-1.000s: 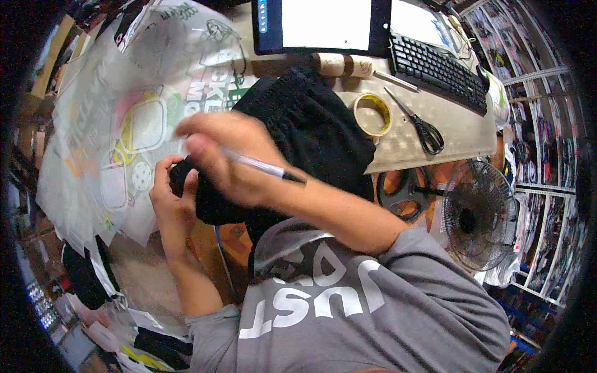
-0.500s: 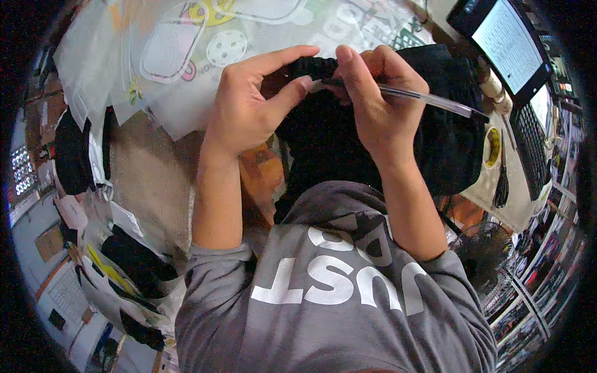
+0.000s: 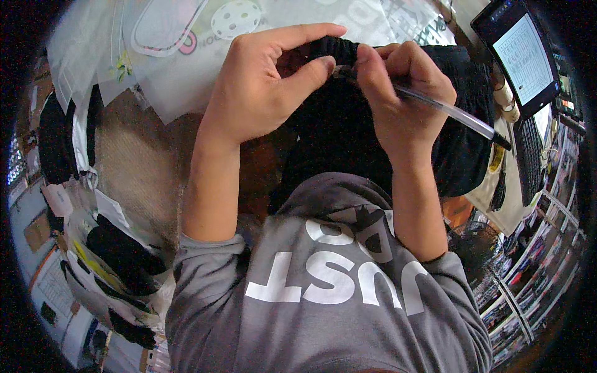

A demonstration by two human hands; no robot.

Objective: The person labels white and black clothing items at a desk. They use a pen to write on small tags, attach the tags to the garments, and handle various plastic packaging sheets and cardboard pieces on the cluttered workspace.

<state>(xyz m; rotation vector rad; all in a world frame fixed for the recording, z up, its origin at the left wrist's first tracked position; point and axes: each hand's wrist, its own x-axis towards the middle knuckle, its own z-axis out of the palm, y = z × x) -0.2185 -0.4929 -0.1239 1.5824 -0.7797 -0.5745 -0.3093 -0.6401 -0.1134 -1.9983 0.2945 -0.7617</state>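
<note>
In my right hand (image 3: 415,96), closed fingers grip a slim pen (image 3: 463,117) with a clear barrel and a black end pointing right. Its other end lies beside the gathered edge of a black garment (image 3: 336,146), close to my left thumb. My left hand (image 3: 264,81) is curled around that edge, index finger stretched over the top and thumb below. Something small and pale shows at the left thumb tip, too small to name. The garment spreads under both hands, with another ribbed black part to the right of my right hand.
Clear printed plastic bags (image 3: 158,78) cover the far left of the table. At the right are a lit screen (image 3: 522,59), a keyboard (image 3: 530,146), a yellow roll (image 3: 496,160) and a dark fan (image 3: 476,242). Black cloth (image 3: 124,255) lies in a bag at lower left.
Both hands have shifted slightly right with the pen and the garment's edge. The pen slants down a little more steeply. The plastic bags appear farther up in the picture.
</note>
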